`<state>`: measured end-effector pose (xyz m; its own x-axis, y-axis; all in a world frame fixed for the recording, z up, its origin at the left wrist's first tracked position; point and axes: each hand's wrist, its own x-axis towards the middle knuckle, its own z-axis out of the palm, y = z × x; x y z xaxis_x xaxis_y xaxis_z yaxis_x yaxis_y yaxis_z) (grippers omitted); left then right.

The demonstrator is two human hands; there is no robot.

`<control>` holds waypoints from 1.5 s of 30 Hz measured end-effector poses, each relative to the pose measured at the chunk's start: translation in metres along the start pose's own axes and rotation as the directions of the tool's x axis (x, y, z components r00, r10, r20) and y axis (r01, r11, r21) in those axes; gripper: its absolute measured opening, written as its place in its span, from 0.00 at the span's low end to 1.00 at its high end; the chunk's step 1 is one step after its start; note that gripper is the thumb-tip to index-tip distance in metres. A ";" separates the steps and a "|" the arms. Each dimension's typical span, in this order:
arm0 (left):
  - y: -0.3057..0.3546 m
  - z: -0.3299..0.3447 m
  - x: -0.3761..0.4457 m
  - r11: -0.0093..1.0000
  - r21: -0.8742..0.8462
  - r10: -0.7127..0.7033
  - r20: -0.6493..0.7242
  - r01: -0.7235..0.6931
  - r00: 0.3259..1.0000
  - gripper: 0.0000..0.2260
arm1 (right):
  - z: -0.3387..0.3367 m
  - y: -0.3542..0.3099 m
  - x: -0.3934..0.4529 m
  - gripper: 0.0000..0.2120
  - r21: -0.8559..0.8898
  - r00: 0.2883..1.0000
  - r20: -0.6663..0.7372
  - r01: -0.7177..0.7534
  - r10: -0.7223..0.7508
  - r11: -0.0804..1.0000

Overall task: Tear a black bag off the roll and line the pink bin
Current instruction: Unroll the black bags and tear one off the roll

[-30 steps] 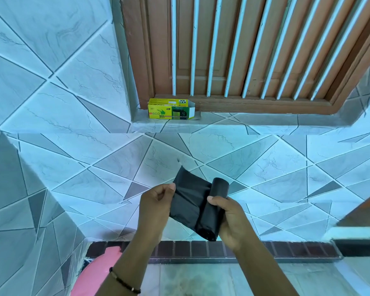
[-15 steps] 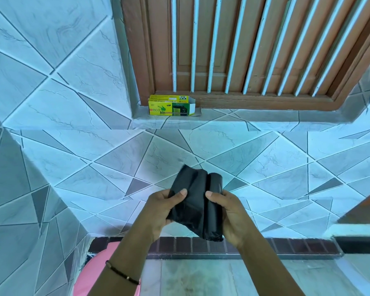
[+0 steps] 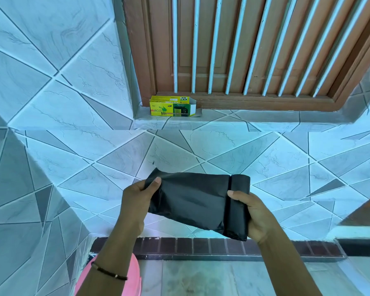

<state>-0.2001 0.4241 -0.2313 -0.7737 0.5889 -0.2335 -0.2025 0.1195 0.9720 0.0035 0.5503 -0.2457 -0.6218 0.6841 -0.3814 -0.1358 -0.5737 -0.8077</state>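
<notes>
Pink bin [image 3: 132, 276] sits bottom left, mostly hidden behind the left forearm, only part of its rim showing. Left wrist wears a thin dark bracelet [image 3: 108, 271]. Left hand [image 3: 137, 199] is closed on the free end of the black bag [image 3: 190, 199], thumb on top pinching the upper left corner, fingers behind. Bag is stretched out flat btwn both hands, held up in front of the tiled wall [image 3: 51, 103], w/ its right edge still joined to the roll [image 3: 239, 208]. Roll stands roughly upright, tilted a bit. Right hand [image 3: 256, 214] is wrapped around the roll, thumb across its front. Above, on the window ledge [image 3: 265, 120], a yellow-green bag box [image 3: 172, 106] lies open-ended, just below the wooden window frame [image 3: 244, 101] w/ white bars.
</notes>
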 end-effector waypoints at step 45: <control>0.014 0.032 0.018 0.832 0.424 0.037 0.601 -0.357 0.799 0.09 | 0.011 -0.002 0.003 0.27 -0.136 0.979 0.181 -0.069 0.093 0.988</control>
<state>-0.1977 0.4625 -0.2206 -0.2647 0.9549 -0.1345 0.3623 0.2277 0.9038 -0.0066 0.5489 -0.2404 -0.7608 0.5351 -0.3672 0.0136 -0.5526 -0.8333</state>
